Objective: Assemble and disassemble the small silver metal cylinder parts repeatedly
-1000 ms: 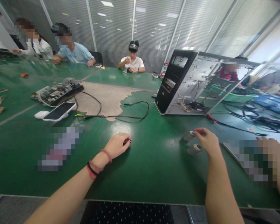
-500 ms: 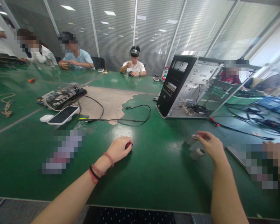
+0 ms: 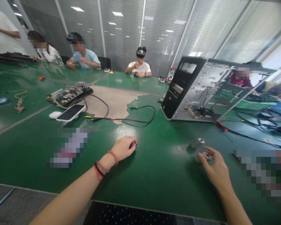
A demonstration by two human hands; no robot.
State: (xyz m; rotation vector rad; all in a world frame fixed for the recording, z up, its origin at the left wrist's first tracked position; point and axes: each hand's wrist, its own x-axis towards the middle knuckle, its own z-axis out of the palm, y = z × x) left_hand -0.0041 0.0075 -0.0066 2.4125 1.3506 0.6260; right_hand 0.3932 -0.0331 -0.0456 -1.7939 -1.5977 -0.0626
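Observation:
Two small grey metal cylinders stand on the green table right of centre. My right hand [image 3: 215,164] is at the nearer cylinder [image 3: 204,157], thumb and fingers on either side of its top. Just behind it is the farther cylinder [image 3: 197,143], which no hand touches. My left hand [image 3: 125,148] rests on the table near the middle, fingers curled together round a small dark thing that I cannot make out. Bracelets circle the left wrist.
Beyond the hands, an opened computer case [image 3: 184,90] stands at right, with an orange-handled screwdriver [image 3: 222,126] and cables beside it. A phone [image 3: 71,112], a circuit assembly [image 3: 70,93] and a black cable [image 3: 131,120] lie left and centre. Several people sit around the table.
My right hand has left the farther cylinder and moved nearer, to the other one. My left hand keeps its curled pose. The view has shifted slightly left.

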